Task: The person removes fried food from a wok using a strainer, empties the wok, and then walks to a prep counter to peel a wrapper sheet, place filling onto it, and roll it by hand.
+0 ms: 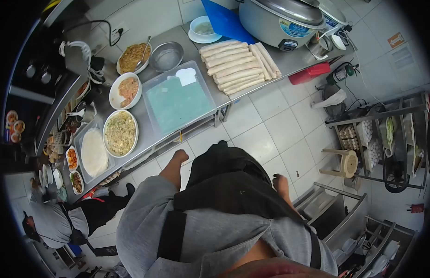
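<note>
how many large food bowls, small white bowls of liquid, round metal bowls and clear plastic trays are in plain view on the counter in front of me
Large food bowls: 3 (brown-filling bowl, pinkish-filling bowl, pale-filling bowl)
Small white bowl of liquid: 1
Round metal bowl: 1
Clear plastic trays: 2 (green-sheet tray, wrapper tray)
Total: 7

On the counter [149,134], around the plastic tray [159,79], the uncooked rolls [238,65] were stacked at two o'clock, the rice cooker [270,23] placed beyond them. The liquid-filled bowl [203,37] was set at one, the metal bowl [166,58] at eleven, the minced-meat bowl [115,95] at nine; at eight, the chopped-filling bowl [136,134] was flanked by the wrapper tray [78,148].
</note>
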Available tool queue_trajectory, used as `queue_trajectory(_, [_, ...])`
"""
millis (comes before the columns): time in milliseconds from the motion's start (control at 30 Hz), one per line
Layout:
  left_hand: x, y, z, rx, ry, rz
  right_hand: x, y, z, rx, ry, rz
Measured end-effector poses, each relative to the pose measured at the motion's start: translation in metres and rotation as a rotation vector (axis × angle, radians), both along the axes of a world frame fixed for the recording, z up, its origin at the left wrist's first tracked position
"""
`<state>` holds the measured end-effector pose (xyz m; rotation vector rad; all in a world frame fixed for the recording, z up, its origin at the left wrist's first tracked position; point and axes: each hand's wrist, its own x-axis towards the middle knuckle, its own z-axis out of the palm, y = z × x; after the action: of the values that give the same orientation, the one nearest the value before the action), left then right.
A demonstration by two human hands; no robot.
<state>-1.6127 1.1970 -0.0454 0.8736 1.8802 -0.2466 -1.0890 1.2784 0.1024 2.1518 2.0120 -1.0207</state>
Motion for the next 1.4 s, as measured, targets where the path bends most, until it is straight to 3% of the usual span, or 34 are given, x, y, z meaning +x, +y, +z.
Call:
queue_trajectory(100, [0.010, 0.065, 0.036, 0.032, -0.087, 0.080, 0.019, 0.054, 0.009, -0.148, 0.140, -0.458])
queue_trajectory(167, [0.027, 0.081, 0.038, 0.030, -0.200, 0.178, 0.038, 0.083, 0.006, -0.120, 0.054, -0.348])
queue_trajectory(267, [0.051, 0.101, 0.034, 0.143, -0.205, 0.091, 0.054, 0.125, -0.002, -0.181, -0.035, -0.252])
queue_trajectory(433, [0.088, 0.098, 0.035, -0.043, -0.199, 0.238, 0.057, 0.191, -0.025, -0.214, 0.042, -0.195])
queue_trajectory(500, [0.085, 0.090, 0.022, -0.009, -0.205, 0.022, 0.055, 0.225, -0.043, -0.277, 0.081, -0.113])
queue_trajectory(533, [0.085, 0.087, 0.026, 0.017, -0.217, 0.042, 0.056, 0.242, -0.049, -0.282, 0.073, -0.081])
queue_trajectory(633, [0.087, 0.092, 0.043, 0.061, -0.128, 0.256, 0.068, 0.310, -0.092, -0.214, -0.016, 0.158])
queue_trajectory(667, [0.093, 0.107, 0.070, 0.033, -0.045, 0.290, 0.073, 0.334, -0.105, -0.183, -0.009, 0.193])
queue_trajectory(700, [0.108, 0.124, 0.102, 0.101, 0.035, 0.619, 0.077, 0.360, -0.119, -0.147, -0.001, 0.228])
queue_trajectory(767, [0.117, 0.142, 0.134, 0.172, 0.047, 0.720, 0.084, 0.413, -0.155, 0.003, 0.029, 0.347])
queue_trajectory(800, [0.126, 0.145, 0.141, 0.163, 0.067, 0.758, 0.076, 0.437, -0.151, -0.033, 0.059, 0.329])
queue_trajectory(867, [0.147, 0.146, 0.155, 0.386, 0.137, 0.803, 0.059, 0.484, -0.148, -0.022, 0.086, 0.378])
queue_trajectory(933, [0.174, 0.138, 0.167, 0.349, 0.176, 0.804, 0.036, 0.515, -0.146, -0.007, 0.071, 0.469])
queue_trajectory(967, [0.188, 0.124, 0.161, 0.349, 0.196, 0.771, 0.005, 0.517, -0.093, -0.088, 0.014, 0.478])
queue_trajectory(1033, [0.217, 0.091, 0.144, 0.181, 0.204, 0.765, -0.019, 0.521, -0.087, -0.015, -0.028, 0.627])
queue_trajectory(1133, [0.274, 0.044, 0.161, 0.077, 0.136, 1.058, -0.039, 0.511, -0.123, 0.002, -0.003, 0.841])
queue_trajectory(1167, [0.294, 0.023, 0.159, 0.050, 0.156, 1.141, -0.036, 0.507, -0.164, 0.048, 0.065, 0.931])
queue_trajectory(1267, [0.343, -0.035, 0.146, -0.122, 0.106, 1.295, -0.068, 0.462, -0.151, -0.103, 0.101, 0.989])
queue_trajectory(1333, [0.373, -0.056, 0.142, -0.171, 0.053, 1.376, -0.087, 0.431, -0.128, -0.117, 0.089, 1.115])
queue_trajectory(1400, [0.399, -0.074, 0.130, -0.214, -0.007, 1.443, -0.108, 0.399, -0.071, -0.108, 0.078, 1.193])
